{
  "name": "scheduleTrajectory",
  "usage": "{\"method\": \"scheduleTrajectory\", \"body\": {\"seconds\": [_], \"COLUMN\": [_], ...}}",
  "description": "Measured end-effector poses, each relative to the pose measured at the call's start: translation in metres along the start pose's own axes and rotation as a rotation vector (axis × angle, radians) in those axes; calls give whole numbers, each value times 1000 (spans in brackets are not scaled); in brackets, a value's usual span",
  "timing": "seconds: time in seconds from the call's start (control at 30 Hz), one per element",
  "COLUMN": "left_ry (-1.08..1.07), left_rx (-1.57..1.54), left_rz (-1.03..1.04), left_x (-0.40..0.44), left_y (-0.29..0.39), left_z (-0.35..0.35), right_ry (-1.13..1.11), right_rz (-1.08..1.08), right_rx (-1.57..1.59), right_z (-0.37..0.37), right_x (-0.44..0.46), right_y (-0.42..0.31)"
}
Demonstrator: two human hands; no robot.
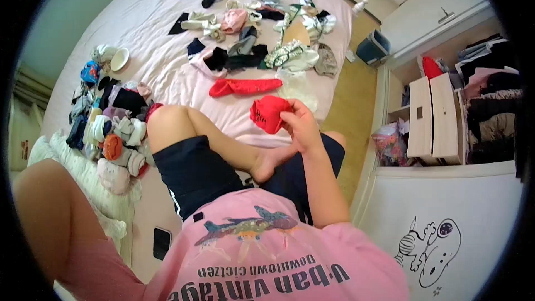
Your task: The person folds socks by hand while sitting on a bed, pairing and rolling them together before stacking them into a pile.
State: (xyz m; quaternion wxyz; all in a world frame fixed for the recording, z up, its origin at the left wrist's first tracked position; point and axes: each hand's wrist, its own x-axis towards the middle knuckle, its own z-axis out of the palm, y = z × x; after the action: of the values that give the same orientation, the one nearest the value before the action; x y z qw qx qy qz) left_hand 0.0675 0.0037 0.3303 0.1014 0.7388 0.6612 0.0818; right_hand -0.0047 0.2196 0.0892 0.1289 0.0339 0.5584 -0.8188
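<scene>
My right hand is closed on a red sock bundle with dark characters on it, held up above my crossed legs. Just beyond it a long red sock lies flat on the bed. Loose socks and small garments are spread farther out, among them a grey-and-black sock, a pink piece and a green-patterned white cloth. Of my left arm only a bent part shows at the left edge; the hand itself is out of view.
Rolled socks are heaped on the bed's left, beside a pale cup-shaped piece. A phone lies near my hip. Right of the bed stand a bin and an open wardrobe with drawers.
</scene>
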Motion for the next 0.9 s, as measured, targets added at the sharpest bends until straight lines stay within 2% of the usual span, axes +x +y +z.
{"method": "scheduleTrajectory", "body": {"seconds": [0.03,0.13,0.2,0.23,0.3,0.33,0.37,0.4,0.43,0.47,0.57,0.6,0.67,0.7,0.77,0.83,0.87,0.9], "left_ry": [10,152,493,719,1232,1397,1427,1429,1155,1157,1505,1563,1622,1641,1691,1771,1721,1676], "left_rx": [8,-26,-155,-279,-757,-1128,-1645,-2117,-2558,-2652,-2466,-2497,-2298,-2191,-2081,-1965,-2012,-1922], "left_rz": [19,-21,-243,-424,-867,-1030,-1050,-927,-100,38,23,-48,-265,-369,-376,-385,-346,-446], "left_x": [0,-10,-27,-35,-32,-18,0,19,22,30,28,23,20,19,26,36,36,36], "left_y": [0,-14,-35,-50,-83,-94,-100,-98,-107,-104,-117,-119,-119,-120,-114,-110,-104,-103], "left_z": [-3,-6,13,35,106,151,190,218,255,258,284,280,276,273,265,260,253,253], "right_ry": [35,-160,-259,-296,-287,-282,-310,-339,-369,-391,-82,115,490,411,101,-7,-62,-52], "right_rz": [13,2,-66,-89,-62,-42,-29,-13,5,42,57,-109,-437,-547,-395,-577,-670,-646], "right_rx": [16,149,282,348,542,633,669,706,746,804,581,151,-713,-771,-640,-863,-978,-967], "right_z": [4,0,0,0,-4,-7,-10,-15,-20,-30,-26,-30,-38,-28,-6,24,31,31], "right_x": [-6,-8,-9,-10,-13,-16,-17,-16,-14,-11,-14,-13,-6,-14,-24,-30,-31,-29], "right_y": [-7,-23,-35,-43,-49,-51,-49,-43,-33,-20,-13,-1,30,25,29,26,25,27]}}
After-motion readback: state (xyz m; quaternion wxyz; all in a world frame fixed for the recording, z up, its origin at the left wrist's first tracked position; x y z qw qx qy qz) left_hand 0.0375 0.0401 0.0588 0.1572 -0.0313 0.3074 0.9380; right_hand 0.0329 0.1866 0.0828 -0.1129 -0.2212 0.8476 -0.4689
